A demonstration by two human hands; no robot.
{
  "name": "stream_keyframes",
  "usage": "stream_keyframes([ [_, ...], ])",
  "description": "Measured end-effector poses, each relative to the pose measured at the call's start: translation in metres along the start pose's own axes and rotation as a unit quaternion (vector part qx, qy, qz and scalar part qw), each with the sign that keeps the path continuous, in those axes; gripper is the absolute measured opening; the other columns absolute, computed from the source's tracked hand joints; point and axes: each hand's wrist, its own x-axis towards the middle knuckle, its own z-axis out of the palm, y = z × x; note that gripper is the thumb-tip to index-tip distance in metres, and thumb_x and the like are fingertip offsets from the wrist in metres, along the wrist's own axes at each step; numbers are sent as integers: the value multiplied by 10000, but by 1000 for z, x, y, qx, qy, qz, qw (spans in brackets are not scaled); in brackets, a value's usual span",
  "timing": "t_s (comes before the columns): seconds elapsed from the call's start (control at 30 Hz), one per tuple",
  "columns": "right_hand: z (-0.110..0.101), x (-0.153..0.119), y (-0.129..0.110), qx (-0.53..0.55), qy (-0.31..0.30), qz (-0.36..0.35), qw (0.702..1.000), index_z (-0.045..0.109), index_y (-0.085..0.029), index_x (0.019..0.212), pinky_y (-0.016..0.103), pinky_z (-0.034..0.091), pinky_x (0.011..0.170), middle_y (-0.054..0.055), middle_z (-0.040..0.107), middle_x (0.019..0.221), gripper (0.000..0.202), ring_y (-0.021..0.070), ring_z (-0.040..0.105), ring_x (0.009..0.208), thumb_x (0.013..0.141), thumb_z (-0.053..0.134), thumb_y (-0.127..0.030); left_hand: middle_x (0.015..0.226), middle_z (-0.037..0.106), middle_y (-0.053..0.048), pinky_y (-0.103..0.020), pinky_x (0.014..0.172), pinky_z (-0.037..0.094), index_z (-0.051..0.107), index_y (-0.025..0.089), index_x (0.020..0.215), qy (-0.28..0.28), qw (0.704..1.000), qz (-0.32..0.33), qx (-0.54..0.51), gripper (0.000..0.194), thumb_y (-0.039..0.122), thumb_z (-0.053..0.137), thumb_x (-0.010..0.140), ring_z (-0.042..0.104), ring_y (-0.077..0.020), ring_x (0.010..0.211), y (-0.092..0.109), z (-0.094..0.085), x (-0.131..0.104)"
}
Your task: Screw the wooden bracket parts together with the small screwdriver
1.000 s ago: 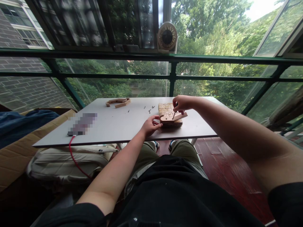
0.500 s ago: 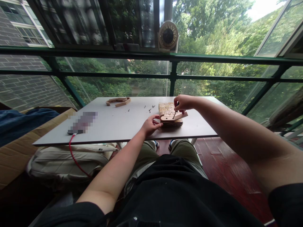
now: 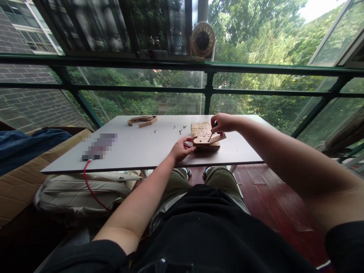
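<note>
My right hand [image 3: 221, 124] is closed around the dark handle of a screwdriver [image 3: 211, 137]. Its thin shaft slants down to a curved light-wood piece [image 3: 203, 141], near a hole in it. That piece lies on a rough wooden block [image 3: 199, 128] at the table's front edge, and one wooden arm sticks out to the right. My left hand [image 3: 182, 149] grips the left end of the curved piece between thumb and fingers, beside the block.
Several small screws [image 3: 180, 132] lie left of the block. Another curved wooden piece [image 3: 148, 122] rests at the back left of the white table [image 3: 136, 151]. A blurred device with a red cable [image 3: 86, 176] is at the left. Beyond stands a round fan [image 3: 203, 40] by the green railing.
The view has shifted slightly. My right hand with the screwdriver has moved a little to the right and its grip has turned slightly; my left hand stays in place on the piece.
</note>
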Motion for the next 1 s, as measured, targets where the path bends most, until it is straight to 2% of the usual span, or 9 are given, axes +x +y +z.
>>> stream_keyframes([
  [0.2,-2,-2,-14,-42,-8,-2,999,624,-150,936,242,515,607,22,733,686,133,167,725,622,818,682,-133,1162,706,-104,-260,672,571,620,172,1226,-3,1000,-1,-1,585,381,824,720,669,-134,733,2,1,-1],
  [0.43,-5,-6,-30,-94,-30,2,995,647,-128,1099,252,499,602,27,743,700,310,178,726,646,798,719,-137,1173,712,-107,-249,660,566,627,181,1212,3,1000,4,-5,573,381,826,714,659,-123,724,2,2,-1],
  [0.7,-5,-6,-38,-127,-37,1,991,689,-120,992,281,497,648,47,746,678,199,191,721,675,793,696,-107,1237,686,-109,-256,663,568,616,183,1229,-3,1000,0,2,575,383,813,726,660,-119,722,6,2,-2],
  [0.83,-8,-8,-39,-115,-64,-7,991,695,-160,855,339,502,739,64,746,667,36,218,713,687,837,721,-177,1232,692,-104,-250,677,565,622,181,1230,-3,1000,2,9,569,380,808,730,663,-119,734,8,2,-3],
  [1.0,-13,-7,-42,-154,-116,5,981,693,-133,707,319,489,775,71,760,702,282,171,705,673,940,604,-265,1231,697,-110,-242,667,559,623,176,1221,2,1000,1,4,575,388,814,721,653,-112,723,8,3,-3],
])
